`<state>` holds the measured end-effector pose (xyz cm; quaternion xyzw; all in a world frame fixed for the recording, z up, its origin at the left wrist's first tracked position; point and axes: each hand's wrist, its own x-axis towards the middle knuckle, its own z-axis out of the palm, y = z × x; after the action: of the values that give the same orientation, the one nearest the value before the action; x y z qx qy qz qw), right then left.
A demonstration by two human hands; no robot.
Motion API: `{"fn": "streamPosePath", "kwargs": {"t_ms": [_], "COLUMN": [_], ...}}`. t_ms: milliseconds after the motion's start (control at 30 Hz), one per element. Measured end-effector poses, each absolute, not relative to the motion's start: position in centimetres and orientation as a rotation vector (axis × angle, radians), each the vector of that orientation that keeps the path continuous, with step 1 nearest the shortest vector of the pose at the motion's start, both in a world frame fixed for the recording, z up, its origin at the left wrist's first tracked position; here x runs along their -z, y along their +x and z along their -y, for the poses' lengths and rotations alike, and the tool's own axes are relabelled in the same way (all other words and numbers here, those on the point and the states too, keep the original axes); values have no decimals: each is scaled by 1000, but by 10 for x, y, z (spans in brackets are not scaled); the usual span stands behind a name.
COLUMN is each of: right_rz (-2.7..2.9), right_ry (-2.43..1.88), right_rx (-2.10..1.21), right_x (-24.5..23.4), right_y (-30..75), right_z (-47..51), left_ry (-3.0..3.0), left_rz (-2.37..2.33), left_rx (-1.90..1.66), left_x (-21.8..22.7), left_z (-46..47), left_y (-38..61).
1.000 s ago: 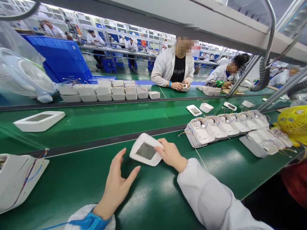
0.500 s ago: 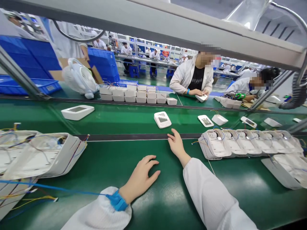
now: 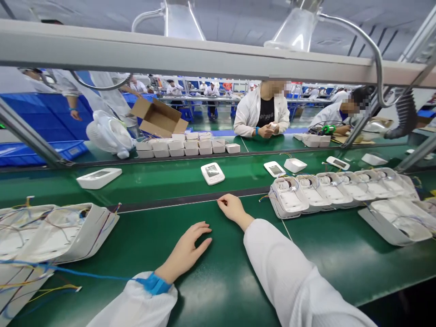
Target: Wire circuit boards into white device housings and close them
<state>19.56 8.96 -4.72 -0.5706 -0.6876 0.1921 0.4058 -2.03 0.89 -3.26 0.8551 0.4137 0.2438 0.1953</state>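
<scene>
My left hand (image 3: 189,249), a blue strap round its wrist, hovers over the green bench (image 3: 218,281) with fingers spread and nothing in them. Farther forward, near the dark strip (image 3: 184,200), my right hand (image 3: 233,210) has its fingers curled together; no object shows in it. Just beyond it, on the green belt, lies a white device with a grey screen (image 3: 213,173), apart from my fingers. To the right stands a row of white plastic housings (image 3: 315,195) with wires and small round parts inside.
Larger stacked white housings with loose wires (image 3: 61,231) sit at left. Another white device (image 3: 99,178) and a screened one (image 3: 274,169) lie on the belt. Across it are stacked white casings (image 3: 184,147), a fan (image 3: 109,134) and a co-worker (image 3: 262,113). A metal beam (image 3: 218,54) crosses overhead.
My right hand's fingers have gone from outstretched to curled. My left hand remains spread. The view has shifted, and a cardboard box shows more fully behind the casings.
</scene>
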Motion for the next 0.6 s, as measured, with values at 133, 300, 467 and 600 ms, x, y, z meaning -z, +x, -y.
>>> {"fn": "streamPosePath", "kwargs": {"t_ms": [133,300,467,600], "right_rz": [1786,1819,1836,1842], "right_ry": [-1458,-1478,-1490,-1497], "right_rx": [-474,-459,-458,-467], "right_x": [46,45,44,45], "right_y": [195,195,195,196], "right_z": [-89,-89,-90,-91], "left_ry": [2402,2402,2497,2674], "left_rz": [-1166,-1207,-1201,-1166], "left_rx": [-661,-616,-634,-675], "left_x": [34,31,38,47], "left_z": [-10,-12,-15,-11], "left_y": [-21,-19,-18,-13]}}
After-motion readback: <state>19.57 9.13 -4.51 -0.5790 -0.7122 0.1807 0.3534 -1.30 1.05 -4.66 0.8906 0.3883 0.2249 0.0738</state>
